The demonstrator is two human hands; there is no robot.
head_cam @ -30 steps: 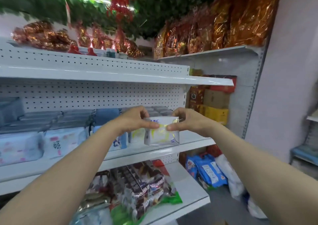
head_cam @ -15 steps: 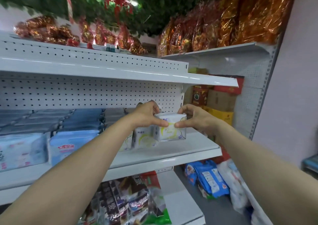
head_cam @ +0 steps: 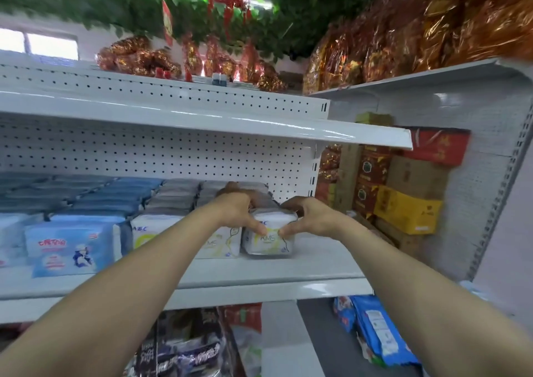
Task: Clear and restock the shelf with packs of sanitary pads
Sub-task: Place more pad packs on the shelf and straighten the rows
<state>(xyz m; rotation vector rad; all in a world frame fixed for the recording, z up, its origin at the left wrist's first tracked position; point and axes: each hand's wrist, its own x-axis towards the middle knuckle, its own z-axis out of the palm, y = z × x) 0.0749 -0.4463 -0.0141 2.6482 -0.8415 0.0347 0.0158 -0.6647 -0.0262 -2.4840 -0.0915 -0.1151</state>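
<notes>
A white pad pack with yellow-green print [head_cam: 268,242] rests on the white middle shelf [head_cam: 288,275], at the right end of the row. My left hand [head_cam: 239,210] grips its left side and top, and my right hand [head_cam: 307,218] grips its right side. Just to its left stands a matching white pack [head_cam: 222,245], touching or nearly touching it. Further left are an ABC pack [head_cam: 147,231] and a blue pad pack [head_cam: 72,249]. Grey and blue packs [head_cam: 121,195] fill the rows behind.
An upper shelf [head_cam: 259,128] overhangs the hands. Cardboard boxes [head_cam: 403,209] are stacked to the right of the shelf end. Dark snack bags [head_cam: 184,348] lie on the shelf below, and blue packs [head_cam: 377,330] lie on the floor at the lower right.
Both hands have carried the white pack forward and down from mid-air onto the middle shelf, beside the matching pack. The camera has moved closer to the shelf.
</notes>
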